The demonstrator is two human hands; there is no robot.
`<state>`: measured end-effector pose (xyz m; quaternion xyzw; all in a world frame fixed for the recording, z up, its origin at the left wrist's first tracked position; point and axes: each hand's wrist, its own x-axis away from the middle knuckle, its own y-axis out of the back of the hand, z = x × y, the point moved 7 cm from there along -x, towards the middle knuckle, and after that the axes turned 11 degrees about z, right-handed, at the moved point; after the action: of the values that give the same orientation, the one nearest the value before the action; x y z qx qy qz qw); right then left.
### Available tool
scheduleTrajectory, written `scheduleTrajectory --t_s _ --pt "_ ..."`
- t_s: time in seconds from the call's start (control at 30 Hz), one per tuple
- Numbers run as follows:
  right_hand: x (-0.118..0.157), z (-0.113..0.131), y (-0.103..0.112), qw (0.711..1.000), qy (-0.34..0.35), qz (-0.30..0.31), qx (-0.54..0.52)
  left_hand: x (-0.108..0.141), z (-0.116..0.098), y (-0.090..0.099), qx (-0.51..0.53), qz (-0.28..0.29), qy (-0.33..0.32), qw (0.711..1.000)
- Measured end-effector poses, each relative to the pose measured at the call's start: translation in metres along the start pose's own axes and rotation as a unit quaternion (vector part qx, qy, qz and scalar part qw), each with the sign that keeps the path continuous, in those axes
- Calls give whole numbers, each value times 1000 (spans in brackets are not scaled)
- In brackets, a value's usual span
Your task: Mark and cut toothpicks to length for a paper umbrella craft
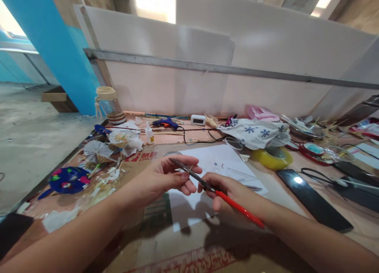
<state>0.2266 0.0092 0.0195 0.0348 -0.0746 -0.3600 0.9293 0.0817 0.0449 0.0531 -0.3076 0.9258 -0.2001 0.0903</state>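
A long dark tool with a red handle [239, 208], perhaps tweezers or scissors, slants across the middle of the view. My right hand [226, 188] is closed round its middle. The dark tip reaches over my left hand [166, 176], whose thumb and fingers are bent close to it; whether they pinch anything small cannot be made out. Beneath both hands lies a sheet of white paper [189, 214] with tiny pieces and a pen [253, 187] on it. The paper rests on cardboard [160, 245].
Fan-like crafts [69, 180] and scraps lie at the left, near a glue bottle [149, 134] and a jar [111, 107]. Behind sits a blue glue gun [166, 123]. Yellow tape [274, 158], a floral cloth [257, 131] and a black phone [314, 200] are at the right.
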Motion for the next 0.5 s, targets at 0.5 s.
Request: scheduleTrajectory --t_s 0.5 --pt "0 6 -4 999 20 5 -39 0 3 1 4 30 -17 999"
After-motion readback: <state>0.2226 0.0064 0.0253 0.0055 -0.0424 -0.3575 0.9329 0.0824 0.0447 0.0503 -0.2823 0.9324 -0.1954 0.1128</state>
